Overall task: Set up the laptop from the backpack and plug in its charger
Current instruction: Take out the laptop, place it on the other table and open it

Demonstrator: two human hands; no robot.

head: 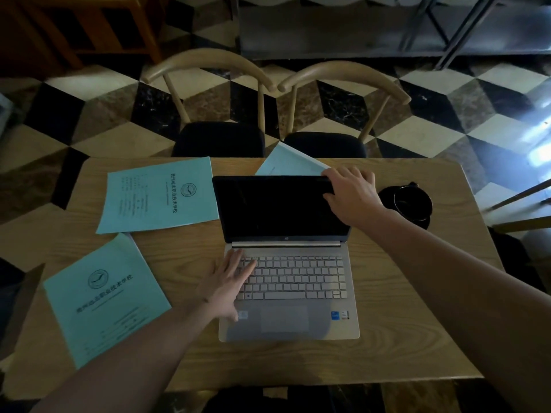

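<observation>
We see a silver laptop with a pale keyboard and a dark, unlit screen (286, 263) standing open in the middle of the light wooden surface (402, 323). The right hand (353, 196) holds the screen's upper right corner, fingers curled over the top edge and thumb on the front face, so its grip is closed on the lid. The left hand (228, 281) lies flat and spread on the left side of the keyboard and palm rest, grasping nothing.

To the left of the laptop lie two teal paper booklets with printed black text and a round emblem: one (159, 193) just beside the screen, the other (107, 299) nearer the front edge. A third pale blue sheet (287, 163) shows behind the screen, partly hidden by it. A black round cup on a black saucer (413, 204) sits right of the screen, close to the right hand.

Beyond the far edge stand two chairs with curved pale wooden backs and dark seats (268, 114) on a floor of black, cream and brown tiles (417, 129).
</observation>
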